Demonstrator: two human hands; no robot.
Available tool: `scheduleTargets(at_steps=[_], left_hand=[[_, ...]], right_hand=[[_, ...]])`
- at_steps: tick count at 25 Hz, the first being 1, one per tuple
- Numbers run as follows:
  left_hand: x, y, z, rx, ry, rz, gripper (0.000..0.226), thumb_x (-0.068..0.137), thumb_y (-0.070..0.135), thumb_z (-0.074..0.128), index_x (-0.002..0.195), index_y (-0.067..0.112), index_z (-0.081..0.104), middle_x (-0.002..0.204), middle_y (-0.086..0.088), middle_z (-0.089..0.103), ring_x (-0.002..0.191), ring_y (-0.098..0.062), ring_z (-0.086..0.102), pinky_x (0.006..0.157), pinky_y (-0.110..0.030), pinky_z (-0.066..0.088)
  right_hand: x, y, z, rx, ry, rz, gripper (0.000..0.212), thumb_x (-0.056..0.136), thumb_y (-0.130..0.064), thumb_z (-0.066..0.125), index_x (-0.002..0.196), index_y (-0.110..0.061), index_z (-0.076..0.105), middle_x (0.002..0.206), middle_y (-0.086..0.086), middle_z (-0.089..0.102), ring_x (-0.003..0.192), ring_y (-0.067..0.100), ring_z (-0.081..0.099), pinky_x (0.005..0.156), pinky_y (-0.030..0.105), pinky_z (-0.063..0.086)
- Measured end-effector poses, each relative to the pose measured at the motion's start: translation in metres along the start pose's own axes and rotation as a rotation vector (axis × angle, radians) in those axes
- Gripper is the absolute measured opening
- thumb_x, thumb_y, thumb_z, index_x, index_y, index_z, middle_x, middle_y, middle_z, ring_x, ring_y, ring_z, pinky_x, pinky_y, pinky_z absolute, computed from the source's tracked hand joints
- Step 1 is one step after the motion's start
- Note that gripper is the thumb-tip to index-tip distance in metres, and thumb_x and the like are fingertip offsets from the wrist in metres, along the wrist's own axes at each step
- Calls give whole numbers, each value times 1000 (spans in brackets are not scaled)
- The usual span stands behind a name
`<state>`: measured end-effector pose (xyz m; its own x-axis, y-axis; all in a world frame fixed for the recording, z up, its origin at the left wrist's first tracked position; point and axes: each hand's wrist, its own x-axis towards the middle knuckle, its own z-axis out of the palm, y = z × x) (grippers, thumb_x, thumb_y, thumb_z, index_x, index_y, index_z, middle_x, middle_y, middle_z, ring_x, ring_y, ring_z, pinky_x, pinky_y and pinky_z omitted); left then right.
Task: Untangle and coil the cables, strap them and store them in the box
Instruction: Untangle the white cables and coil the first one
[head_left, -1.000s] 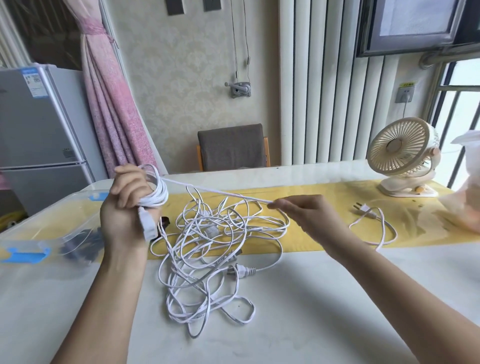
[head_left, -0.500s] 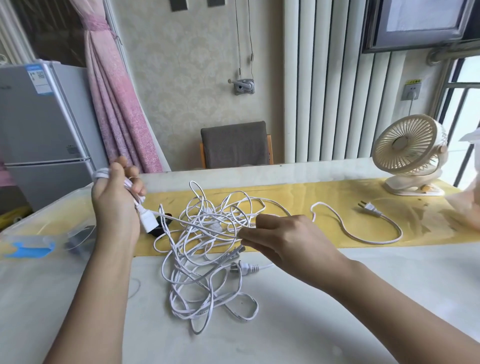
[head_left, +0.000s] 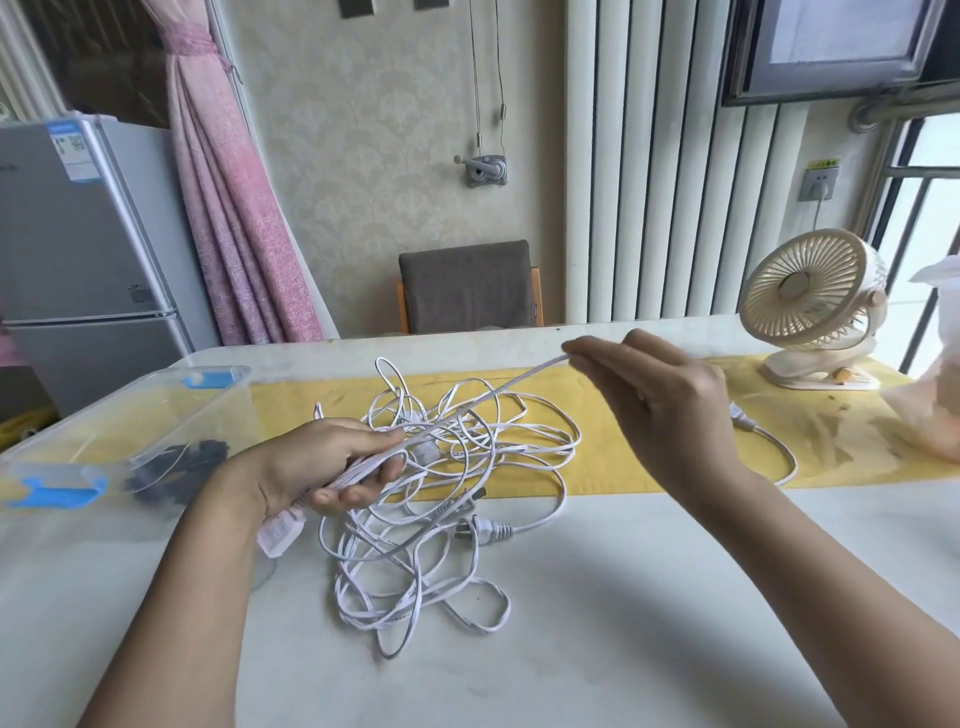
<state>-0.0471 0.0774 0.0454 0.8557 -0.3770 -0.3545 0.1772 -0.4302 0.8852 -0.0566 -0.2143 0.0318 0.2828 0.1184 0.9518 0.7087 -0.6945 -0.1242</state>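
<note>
A tangle of white cables (head_left: 441, 499) lies on the table in the middle, with a white plug (head_left: 480, 529) at its right side. My left hand (head_left: 332, 462) grips a few wound turns of the cable, and a white connector block (head_left: 280, 532) hangs below its wrist. From that hand a taut strand (head_left: 498, 389) rises to the right. My right hand (head_left: 654, 400) pinches the strand's far end at its fingertips, raised above the table. The clear plastic box (head_left: 156, 415) with blue latches stands at the left and holds dark items (head_left: 182, 467).
A cream desk fan (head_left: 815, 306) stands at the back right, its white cord and plug (head_left: 763, 441) lying on the yellow runner (head_left: 649, 467). A plastic bag (head_left: 930, 405) sits at the far right. A chair (head_left: 467, 286) stands behind the table and a fridge (head_left: 78, 249) at the left.
My left hand has dropped from shoulder height to the pile and turned over. My right hand has slid up and to the right along the strand, drawing it taut.
</note>
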Motion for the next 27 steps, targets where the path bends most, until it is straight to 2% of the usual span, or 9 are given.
scheduleTargets(at_steps=[3, 8, 12, 14, 18, 21, 24, 26, 27], left_hand=[[-9, 6, 4, -66, -288, -18, 60, 53, 72, 73, 56, 15, 54, 39, -2, 34, 24, -4, 21, 26, -9, 18], [3, 8, 22, -81, -578, 14, 60, 67, 77, 58, 53, 19, 49, 38, 4, 36, 25, -1, 23, 25, -10, 21], [7, 5, 27, -402, -970, 235, 39, 97, 45, 36, 67, 19, 41, 39, 1, 27, 30, -7, 19, 31, -18, 17], [6, 6, 26, -572, -1018, 380, 27, 96, 28, 33, 72, 15, 35, 40, -2, 24, 33, -11, 17, 34, -23, 14], [5, 11, 13, -959, -851, 559, 13, 90, 16, 34, 77, 16, 37, 45, -1, 30, 35, -8, 23, 39, -21, 18], [12, 4, 1, -1316, -648, 561, 14, 91, 15, 35, 79, 16, 42, 62, -3, 45, 43, -7, 31, 46, -21, 27], [27, -12, -14, -1602, -457, 549, 15, 92, 7, 41, 83, 2, 52, 77, -12, 58, 56, -13, 44, 56, -22, 36], [34, -21, -22, -1727, -312, 665, 6, 82, -8, 54, 80, -3, 56, 77, -11, 61, 55, -18, 53, 54, -27, 44], [37, -24, -26, -1737, -151, 713, 18, 71, -15, 62, 78, 0, 56, 74, -7, 61, 52, -17, 54, 52, -26, 46]], right_hand=[[1, 16, -3, -25, 73, 107, 19, 92, -21, 59, 98, -11, 74, 63, 3, 51, 51, 17, 43, 47, 28, 36], [-3, 40, -2, -102, 95, 254, 19, 92, -21, 58, 96, -11, 74, 63, 4, 50, 51, 22, 42, 50, 32, 35], [-13, 62, 2, -159, 2, 346, 18, 90, -21, 61, 95, -10, 74, 67, 5, 55, 55, 25, 50, 53, 33, 43], [-18, 66, 6, -197, -81, 385, 17, 90, -22, 62, 96, -12, 74, 69, 6, 57, 57, 30, 54, 54, 35, 44], [-22, 64, 12, -199, -178, 354, 14, 89, -20, 63, 93, -14, 75, 70, 6, 58, 56, 32, 56, 53, 34, 46], [-24, 56, 17, -148, -225, 278, 12, 88, -22, 64, 91, -16, 75, 71, 1, 54, 54, 28, 55, 49, 33, 45], [-28, 51, 21, -83, -377, 180, 13, 89, -27, 63, 88, -20, 74, 71, -1, 54, 54, 24, 53, 48, 34, 46], [-31, 47, 24, -36, -493, 133, 20, 90, -34, 57, 85, -21, 72, 67, -1, 55, 56, 22, 51, 50, 36, 47], [-32, 46, 25, -22, -529, 123, 24, 90, -37, 54, 85, -21, 71, 66, 0, 55, 56, 22, 50, 51, 36, 47]])
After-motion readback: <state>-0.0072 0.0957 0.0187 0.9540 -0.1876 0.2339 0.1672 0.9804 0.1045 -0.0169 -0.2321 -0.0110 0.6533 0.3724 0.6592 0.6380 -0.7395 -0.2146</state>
